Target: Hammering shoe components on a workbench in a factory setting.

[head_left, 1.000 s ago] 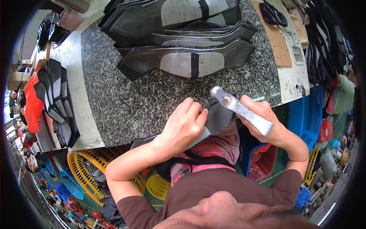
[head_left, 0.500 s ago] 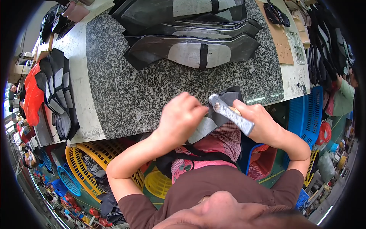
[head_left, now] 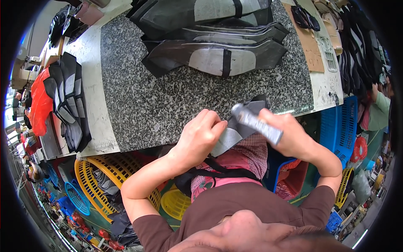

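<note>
In my right hand (head_left: 289, 133) is a hammer (head_left: 258, 124), its metal head slightly blurred above a flat black piece with a grey patch (head_left: 227, 141). That piece hangs partly over the front edge of the speckled stone slab (head_left: 168, 107), and the hammer covers some of it. My left hand (head_left: 202, 135) is closed, fingers curled, with the thumb and forefinger at the piece's left edge. Farther back on the slab lies a stack of similar black pieces with grey patches (head_left: 210, 60).
More black and grey pieces (head_left: 69, 105) lie on the table's left side beside a red bag (head_left: 40, 103). Below stand yellow baskets (head_left: 94, 180) and a blue crate (head_left: 336, 130). Brown cardboard (head_left: 308, 42) lies at right. Another person (head_left: 378, 109) is at the far right.
The hammer head has shifted slightly right and is more blurred. My left hand is a little lower at the piece's edge. The whole view has shifted slightly.
</note>
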### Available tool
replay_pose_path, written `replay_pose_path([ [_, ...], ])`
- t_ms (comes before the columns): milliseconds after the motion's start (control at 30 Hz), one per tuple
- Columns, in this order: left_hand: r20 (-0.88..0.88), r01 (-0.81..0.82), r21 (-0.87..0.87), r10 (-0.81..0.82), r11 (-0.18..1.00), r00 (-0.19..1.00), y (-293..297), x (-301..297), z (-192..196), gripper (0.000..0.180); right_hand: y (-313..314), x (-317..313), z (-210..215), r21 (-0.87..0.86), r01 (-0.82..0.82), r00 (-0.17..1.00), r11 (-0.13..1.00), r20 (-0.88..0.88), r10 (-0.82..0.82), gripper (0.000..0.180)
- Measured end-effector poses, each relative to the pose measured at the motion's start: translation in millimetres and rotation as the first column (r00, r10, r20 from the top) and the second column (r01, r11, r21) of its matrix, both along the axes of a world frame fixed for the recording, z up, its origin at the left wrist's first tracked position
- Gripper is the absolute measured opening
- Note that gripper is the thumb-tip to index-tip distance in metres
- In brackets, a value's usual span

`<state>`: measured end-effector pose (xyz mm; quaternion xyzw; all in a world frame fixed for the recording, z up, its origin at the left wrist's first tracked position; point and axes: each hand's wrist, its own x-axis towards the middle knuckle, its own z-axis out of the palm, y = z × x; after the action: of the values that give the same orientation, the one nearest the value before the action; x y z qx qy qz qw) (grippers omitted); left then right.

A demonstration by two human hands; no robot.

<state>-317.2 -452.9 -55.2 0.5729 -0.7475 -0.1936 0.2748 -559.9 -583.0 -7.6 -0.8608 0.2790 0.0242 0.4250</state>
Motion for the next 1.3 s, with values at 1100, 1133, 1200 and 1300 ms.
replay_pose_path([
  [1100,-0.344,-0.09,0.353,0.219,0.931,0.913,-35,-10,9,0.012,-6,-29,-16,-0.023,0.161,0.986,0.987,0.042,-0.16,0.014],
  [1133,-0.343,-0.093,0.354,0.222,0.931,0.913,-30,-12,6,0.012,-9,-27,-17,-0.002,0.173,0.983,0.985,0.066,-0.173,0.013],
  [1200,-0.09,-0.092,-0.022,0.09,0.996,0.992,-21,-18,-3,0.018,-19,-20,-7,0.046,0.191,0.976,0.98,0.094,-0.195,0.011],
  [1300,0.137,-0.003,-0.071,0.013,0.997,0.99,-10,-21,2,0.03,-15,-11,11,-0.085,0.208,0.942,0.975,0.287,-0.176,0.013],
])
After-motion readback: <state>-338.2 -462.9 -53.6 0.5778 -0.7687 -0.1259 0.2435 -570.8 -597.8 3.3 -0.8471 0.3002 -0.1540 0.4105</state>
